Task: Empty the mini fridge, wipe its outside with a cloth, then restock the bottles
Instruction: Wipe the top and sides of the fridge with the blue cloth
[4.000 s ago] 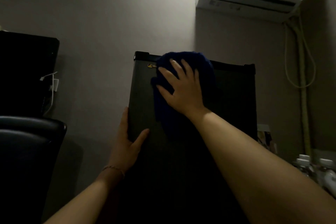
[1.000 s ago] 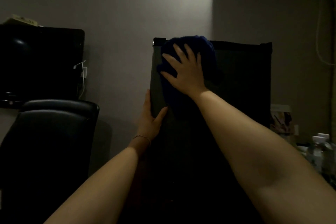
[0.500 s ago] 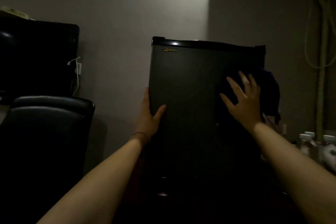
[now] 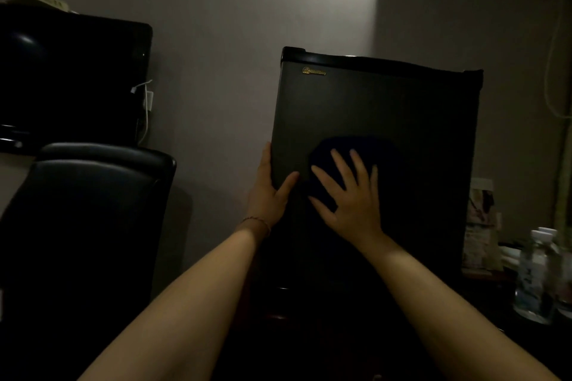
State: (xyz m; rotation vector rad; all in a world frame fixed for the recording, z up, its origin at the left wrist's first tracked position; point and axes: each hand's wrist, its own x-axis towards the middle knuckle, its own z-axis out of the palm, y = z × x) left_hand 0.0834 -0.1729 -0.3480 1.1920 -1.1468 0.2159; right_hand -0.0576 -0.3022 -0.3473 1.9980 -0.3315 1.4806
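Observation:
A black mini fridge (image 4: pixel 380 102) stands in front of me with its door closed and a small gold logo near the top left. My right hand (image 4: pixel 349 198) presses a dark blue cloth (image 4: pixel 356 148) flat against the middle-left of the door, fingers spread. My left hand (image 4: pixel 269 192) grips the door's left edge, thumb on the front face. Clear plastic water bottles (image 4: pixel 535 278) with white caps stand at the lower right, outside the fridge.
A black padded chair (image 4: pixel 93 210) stands at the left, with a dark television (image 4: pixel 71 77) and a white cable behind it. A printed card (image 4: pixel 481 223) leans right of the fridge. Pipes run down the right wall; an air conditioner sits at the top right.
My right hand has slid the cloth from the door's top left, over to its right edge, and now back to the middle-left. My left hand stays on the left edge.

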